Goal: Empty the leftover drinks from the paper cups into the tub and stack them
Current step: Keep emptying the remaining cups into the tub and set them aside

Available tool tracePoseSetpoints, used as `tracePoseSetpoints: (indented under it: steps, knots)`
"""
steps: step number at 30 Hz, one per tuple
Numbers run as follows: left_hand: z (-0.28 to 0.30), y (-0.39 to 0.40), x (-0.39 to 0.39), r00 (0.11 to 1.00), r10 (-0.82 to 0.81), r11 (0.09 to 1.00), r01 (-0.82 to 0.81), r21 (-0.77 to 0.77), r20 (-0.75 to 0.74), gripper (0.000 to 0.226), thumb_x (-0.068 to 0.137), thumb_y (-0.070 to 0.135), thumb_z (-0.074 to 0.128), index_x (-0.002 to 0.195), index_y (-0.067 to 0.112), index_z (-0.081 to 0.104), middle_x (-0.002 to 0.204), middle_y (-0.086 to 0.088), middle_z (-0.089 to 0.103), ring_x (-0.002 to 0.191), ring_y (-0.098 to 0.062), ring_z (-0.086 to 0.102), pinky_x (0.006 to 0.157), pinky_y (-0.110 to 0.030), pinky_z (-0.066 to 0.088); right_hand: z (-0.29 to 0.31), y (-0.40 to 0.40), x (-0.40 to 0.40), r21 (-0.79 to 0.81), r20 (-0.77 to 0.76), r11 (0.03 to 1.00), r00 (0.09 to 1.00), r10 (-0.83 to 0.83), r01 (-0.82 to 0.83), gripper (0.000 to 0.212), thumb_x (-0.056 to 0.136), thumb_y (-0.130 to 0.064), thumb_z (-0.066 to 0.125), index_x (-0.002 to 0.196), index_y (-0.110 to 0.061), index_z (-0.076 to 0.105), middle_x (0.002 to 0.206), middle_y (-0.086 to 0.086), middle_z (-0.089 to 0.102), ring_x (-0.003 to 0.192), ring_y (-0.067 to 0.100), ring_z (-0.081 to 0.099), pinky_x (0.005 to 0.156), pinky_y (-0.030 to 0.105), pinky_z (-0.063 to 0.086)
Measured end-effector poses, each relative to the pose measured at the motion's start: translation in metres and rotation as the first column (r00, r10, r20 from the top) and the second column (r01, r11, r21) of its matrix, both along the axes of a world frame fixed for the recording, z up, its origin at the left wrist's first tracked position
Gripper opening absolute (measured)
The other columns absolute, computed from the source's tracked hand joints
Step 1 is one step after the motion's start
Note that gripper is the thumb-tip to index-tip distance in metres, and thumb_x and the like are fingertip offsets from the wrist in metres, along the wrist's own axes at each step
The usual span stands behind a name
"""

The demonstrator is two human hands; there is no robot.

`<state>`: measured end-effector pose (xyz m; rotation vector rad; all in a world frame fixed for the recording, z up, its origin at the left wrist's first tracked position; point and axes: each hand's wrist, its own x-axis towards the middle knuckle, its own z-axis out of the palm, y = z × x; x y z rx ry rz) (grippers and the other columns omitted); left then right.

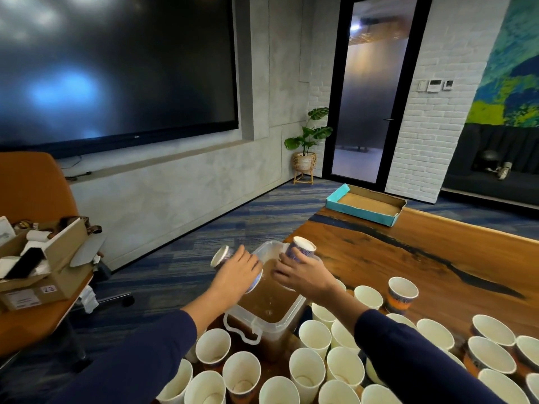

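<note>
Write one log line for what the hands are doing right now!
left hand: tips cup over tub | right hand: holds second cup above tub | tub: brown liquid | many cups unstacked on table

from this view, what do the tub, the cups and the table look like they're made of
The tub looks like clear, slightly frosted plastic: brown liquid shows through its walls, and it has a moulded clip handle. The cups look like matte paper, white inside with printed outsides. The table appears to be glossy varnished wood with a dark, possibly resin, streak.
</note>
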<state>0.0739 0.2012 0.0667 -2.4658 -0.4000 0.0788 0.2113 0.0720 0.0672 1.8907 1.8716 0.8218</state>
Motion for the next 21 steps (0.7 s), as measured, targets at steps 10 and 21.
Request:
tracePoseSetpoints:
  steps: [10, 21]
  knots:
    - [0.009, -0.023, 0.018, 0.805, 0.464, 0.71, -0.09, -0.698, 0.369, 0.093, 0.079, 0.048, 0.071, 0.147, 0.015, 0.017, 0.147, -0.009, 0.037, 0.132, -0.027, 0.04, 0.109, -0.038, 0.029, 0.008, -0.036, 0.009, 0.238, -0.664, 0.856, 0.72, -0.201, 0.458, 0.071, 0.085, -0.031, 0.068, 0.143, -0.023, 0.028, 0.145, 0.0, 0.035, 0.136, 0.021, 0.029, 0.115, 0.044, 0.014]
    - [0.041, -0.159, 0.093, 0.856, 0.363, 0.419, 0.204, -0.885, 0.369, 0.107, 0.074, 0.034, 0.08, 0.147, 0.038, 0.001, 0.153, -0.005, 0.03, 0.136, -0.029, 0.035, 0.106, -0.046, 0.04, 0.034, -0.197, 0.071, 0.221, -0.768, 0.684, 0.556, -0.316, 0.695, 0.091, 0.076, -0.032, 0.077, 0.146, -0.02, 0.022, 0.145, 0.003, 0.037, 0.132, 0.023, 0.035, 0.111, 0.036, 0.028]
